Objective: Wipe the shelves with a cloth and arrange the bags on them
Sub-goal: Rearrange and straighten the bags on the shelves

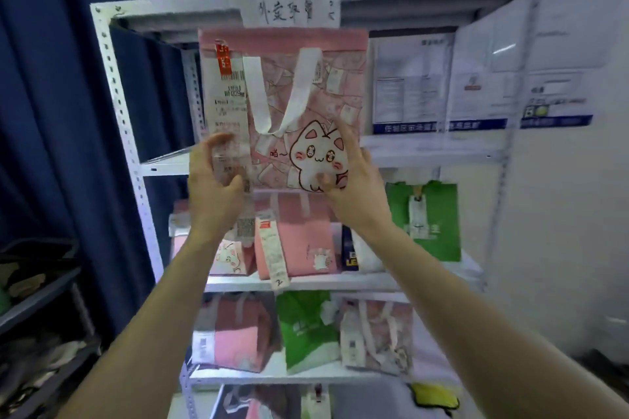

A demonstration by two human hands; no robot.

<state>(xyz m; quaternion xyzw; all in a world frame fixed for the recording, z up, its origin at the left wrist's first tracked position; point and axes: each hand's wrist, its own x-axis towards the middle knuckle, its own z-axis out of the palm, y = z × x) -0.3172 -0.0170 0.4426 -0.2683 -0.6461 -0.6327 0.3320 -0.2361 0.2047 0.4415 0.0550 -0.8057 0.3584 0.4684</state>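
Fingers (218, 146) of left hand (214, 180) and right hand (355, 180) clamp the bottom corners of the pink cat bag (299, 92), held upright at the upper shelf (432, 155). Tiers below that shelf already carry standing bags (296, 241). The yellow cloth (435, 395) lies lower still, so wiping looks finished; the held bag looks flat, contents unseen.

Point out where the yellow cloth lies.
Head view, bottom right: the yellow cloth lies below the shelf holding the lower green bag, to that bag's right.
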